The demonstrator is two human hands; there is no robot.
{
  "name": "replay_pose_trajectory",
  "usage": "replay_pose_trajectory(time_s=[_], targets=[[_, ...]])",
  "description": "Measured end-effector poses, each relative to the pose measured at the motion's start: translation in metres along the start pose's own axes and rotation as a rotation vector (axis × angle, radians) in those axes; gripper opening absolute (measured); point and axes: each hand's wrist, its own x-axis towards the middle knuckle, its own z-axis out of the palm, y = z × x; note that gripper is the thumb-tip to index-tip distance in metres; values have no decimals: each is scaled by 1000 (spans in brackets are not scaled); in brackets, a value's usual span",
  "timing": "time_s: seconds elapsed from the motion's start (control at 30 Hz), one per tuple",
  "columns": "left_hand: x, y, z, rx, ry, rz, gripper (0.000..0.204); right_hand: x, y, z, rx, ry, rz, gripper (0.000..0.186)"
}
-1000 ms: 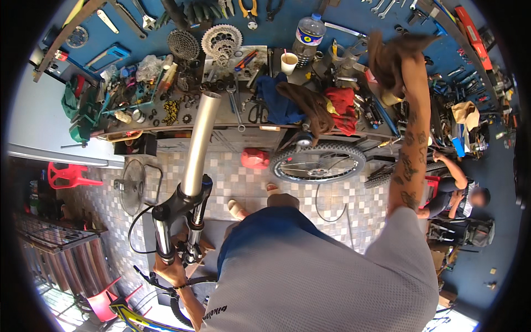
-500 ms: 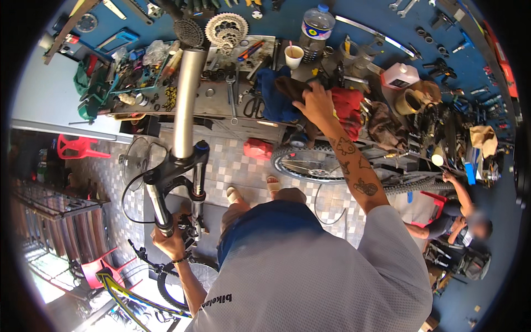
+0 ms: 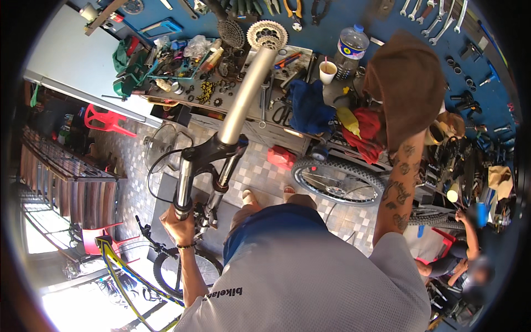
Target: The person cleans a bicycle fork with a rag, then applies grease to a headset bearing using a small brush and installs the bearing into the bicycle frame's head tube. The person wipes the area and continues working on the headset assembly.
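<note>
Left hand [image 3: 180, 226] is closed round one lower leg of a black-and-silver bicycle suspension fork [image 3: 210, 150]; crown just above grip, long pale metal steerer tube [image 3: 249, 99] slanting up and away from it; the low hold probably leaves that tube free of fingers; right hand [image 3: 419, 136] up, well right of the left grip and farther out, under a big brown fabric cloth [image 3: 404, 83]; fabric hides the fingers, can't tell how they close; arm outstretched, maybe to keep loose cloth off the fork; beyond the grip, a grey cluttered workbench [image 3: 192, 102], with crumpled blue cloth [image 3: 310, 108] and red cloth [image 3: 365, 135] between the hands' lines, likely left there for easy reach; black knobbly-tyred wheel [image 3: 338, 164] right of the grip, by the bench front, seemingly parked out of the way; yellow-and-blue bicycle frame [image 3: 124, 267] lower left of the grip.
</note>
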Motion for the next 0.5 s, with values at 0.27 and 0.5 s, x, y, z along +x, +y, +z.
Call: replay_pose_trajectory(time_s=[0.27,0.5], targets=[[7,50,10,23,21,120,21,24,201,49,-210,-205,246,85],[9,72,10,101,87,206,26,37,242,143,-314,46,-41,24]])
